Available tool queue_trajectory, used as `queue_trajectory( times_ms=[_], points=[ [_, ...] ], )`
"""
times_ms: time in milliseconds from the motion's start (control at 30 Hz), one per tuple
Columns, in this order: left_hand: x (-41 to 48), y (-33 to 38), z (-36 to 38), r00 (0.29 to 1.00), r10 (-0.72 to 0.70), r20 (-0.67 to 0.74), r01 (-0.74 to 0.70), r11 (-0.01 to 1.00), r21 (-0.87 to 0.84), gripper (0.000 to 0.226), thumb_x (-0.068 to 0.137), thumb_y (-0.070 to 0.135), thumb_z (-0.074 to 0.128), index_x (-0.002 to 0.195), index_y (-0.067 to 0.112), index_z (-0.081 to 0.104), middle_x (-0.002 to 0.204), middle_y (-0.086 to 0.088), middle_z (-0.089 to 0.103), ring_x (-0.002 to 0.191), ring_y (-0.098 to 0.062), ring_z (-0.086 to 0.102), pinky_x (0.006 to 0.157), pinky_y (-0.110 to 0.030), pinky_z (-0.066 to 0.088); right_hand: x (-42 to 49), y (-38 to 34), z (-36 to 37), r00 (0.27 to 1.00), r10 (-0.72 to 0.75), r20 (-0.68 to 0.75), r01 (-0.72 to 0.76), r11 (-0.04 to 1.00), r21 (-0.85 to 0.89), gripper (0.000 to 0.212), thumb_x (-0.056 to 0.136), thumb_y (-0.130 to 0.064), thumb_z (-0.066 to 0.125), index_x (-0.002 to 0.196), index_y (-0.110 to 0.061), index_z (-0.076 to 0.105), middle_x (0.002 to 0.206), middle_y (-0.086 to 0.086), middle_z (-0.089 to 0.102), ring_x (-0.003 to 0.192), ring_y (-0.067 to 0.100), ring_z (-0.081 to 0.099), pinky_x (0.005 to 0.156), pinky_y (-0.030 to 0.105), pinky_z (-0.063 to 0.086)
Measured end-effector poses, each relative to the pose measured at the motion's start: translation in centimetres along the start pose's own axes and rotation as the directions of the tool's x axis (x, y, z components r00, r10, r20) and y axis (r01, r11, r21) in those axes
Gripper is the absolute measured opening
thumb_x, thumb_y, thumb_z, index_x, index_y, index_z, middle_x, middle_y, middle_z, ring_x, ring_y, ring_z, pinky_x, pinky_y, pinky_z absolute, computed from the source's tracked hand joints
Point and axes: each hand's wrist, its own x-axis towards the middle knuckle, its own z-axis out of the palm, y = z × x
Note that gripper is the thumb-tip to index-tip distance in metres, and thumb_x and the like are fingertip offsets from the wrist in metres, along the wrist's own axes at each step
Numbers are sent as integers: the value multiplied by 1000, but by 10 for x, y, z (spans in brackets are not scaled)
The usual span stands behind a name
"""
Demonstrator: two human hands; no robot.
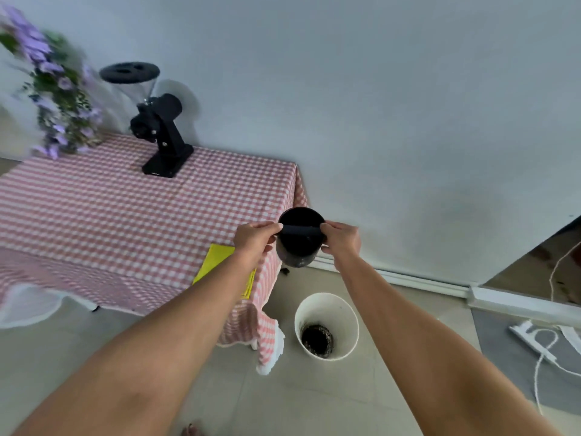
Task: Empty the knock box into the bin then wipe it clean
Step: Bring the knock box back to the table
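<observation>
Pale grey wall behind, beige floor tiles below, white skirting [424, 280] along the join. At left, table [125, 209] under a pink-and-white checked cloth, with one corner draped down toward the floor. On the far part of it, black coffee grinder [160, 133] with a clear hopper, upright; beside that, purple flowers [53, 89], blurred. Near the table's front right corner, yellow cloth [217, 259] lying flat, partly hidden by the left forearm.

Held in the air just past the table's right corner: black knock box [300, 247], mouth tilted toward the camera, black bar [300, 230] running across the opening. Too dark inside to tell of any contents. Left hand [253, 239] curled at the left end of the bar, thumb and fingertips pinching there at the rim. Right hand [342, 239] curled at the right end, fingers over the top, thumb against the side of the box. Both arms bare and stretched out.

On the floor, below and nearer than the box, white bin [345, 316], upright, near the hanging cloth corner but apart from it. Holds a dark heap of coffee grounds [317, 339] at the bottom. Small dark speck [285, 271] on the tiles under the box, near the skirting. At far right, white cord [553, 272] trailing down to a grey mat [503, 357].
</observation>
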Motion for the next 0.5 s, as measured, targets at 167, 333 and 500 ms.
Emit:
queue_trajectory(
  times_ms=[167, 333, 500],
  points=[
    [21, 16, -76, 996, 3, -94, -6, 1000, -28, 25, 82, 12, 80, 105, 3, 74, 70, -4, 66, 58, -13, 59, 43, -18, 49, -20, -26, 74, 995, -35, 93, 36, 999, -5, 25, 79, -14, 71, 55, -21, 68, 73, 9, 68, 75, 36, 73, 74, 55, 60],
    [50, 30, -171, 993, 2, -115, -3, 1000, -14, 28, 81, 16, 82, 105, 3, 75, 85, -11, 71, 65, -16, 64, 56, -27, 54, -43, -45, 165, 980, -92, 175, 95, 995, -10, 14, 82, -13, 69, 82, 0, 74, 79, 17, 69, 75, 34, 69, 78, 54, 57],
    [83, 43, -263, 991, 1, -135, -2, 1000, -8, 14, 79, 14, 83, 89, 9, 75, 84, -11, 74, 62, -16, 66, 59, -30, 58, -71, -62, 257, 978, -95, 185, 97, 995, 0, 13, 83, -12, 69, 75, -4, 75, 73, 14, 68, 72, 34, 70, 71, 54, 58]
  ],
)
